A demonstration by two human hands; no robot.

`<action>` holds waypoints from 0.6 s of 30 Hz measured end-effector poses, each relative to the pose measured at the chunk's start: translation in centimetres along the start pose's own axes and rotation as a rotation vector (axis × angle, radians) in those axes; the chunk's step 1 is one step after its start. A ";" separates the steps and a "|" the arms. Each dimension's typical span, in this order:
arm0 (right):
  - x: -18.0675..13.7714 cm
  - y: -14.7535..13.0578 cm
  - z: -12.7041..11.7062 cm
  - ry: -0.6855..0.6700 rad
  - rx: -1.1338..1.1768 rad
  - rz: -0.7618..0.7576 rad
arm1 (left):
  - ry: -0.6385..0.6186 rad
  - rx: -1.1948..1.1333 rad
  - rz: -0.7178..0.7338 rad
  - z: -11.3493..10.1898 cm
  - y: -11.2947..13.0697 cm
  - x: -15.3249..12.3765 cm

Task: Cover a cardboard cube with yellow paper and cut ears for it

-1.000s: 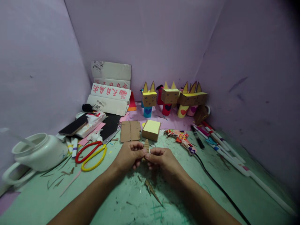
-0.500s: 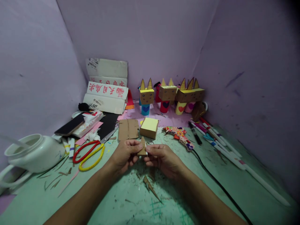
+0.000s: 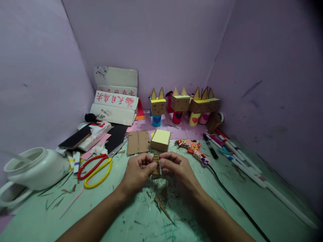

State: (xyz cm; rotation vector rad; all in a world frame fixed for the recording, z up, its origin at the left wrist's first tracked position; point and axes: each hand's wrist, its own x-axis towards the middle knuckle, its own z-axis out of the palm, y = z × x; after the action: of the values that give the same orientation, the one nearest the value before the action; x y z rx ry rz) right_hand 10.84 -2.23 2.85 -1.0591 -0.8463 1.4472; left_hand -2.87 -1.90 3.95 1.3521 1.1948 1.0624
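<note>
The cardboard triangle (image 3: 156, 162) is brown with ribbed stripes. At eleven o'clock from it lie scissors (image 3: 94, 169) with one red and one yellow handle. The block (image 3: 160, 140) at twelve has a pale yellow top. The bench (image 3: 121, 215) is mint green with dark scuffs.

Cardboard, paper and plastic on your worn green table

Between your left hand (image 3: 138, 172) and right hand (image 3: 177, 167) you pinch a small brown corrugated cardboard triangle (image 3: 156, 163), matt and ribbed. At 12 o'clock of it sits a cardboard box topped with smooth yellow paper (image 3: 160, 140), beside a flat creased brown cardboard sheet (image 3: 137, 142). At 9 o'clock lie scissors with glossy red and yellow plastic handles (image 3: 94, 168); further out, a glossy white jug (image 3: 37, 166). The matt green table surface (image 3: 141, 222) looks scratched and rough.
</note>
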 end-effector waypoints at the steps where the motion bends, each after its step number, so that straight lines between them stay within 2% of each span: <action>1: 0.0 0.0 0.0 -0.007 -0.005 -0.017 | -0.016 0.015 0.021 0.1 0.1 -0.1; 6: 0.0 -0.4 -0.2 -0.092 -0.076 -0.067 | -0.099 0.059 0.061 0.4 0.2 -0.5; 11: 0.1 -0.5 -0.5 -0.026 -0.039 -0.082 | -0.163 0.124 0.074 0.2 -0.1 -0.6; 18: 0.3 0.0 -0.7 -0.072 -0.122 -0.155 | -0.105 0.100 0.053 -0.1 -0.3 -0.7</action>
State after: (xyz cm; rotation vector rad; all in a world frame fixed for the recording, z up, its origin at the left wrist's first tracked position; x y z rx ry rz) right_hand 11.49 -1.94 2.52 -1.0123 -1.0563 1.3230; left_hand -3.11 -2.56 3.71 1.5057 1.1532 0.9668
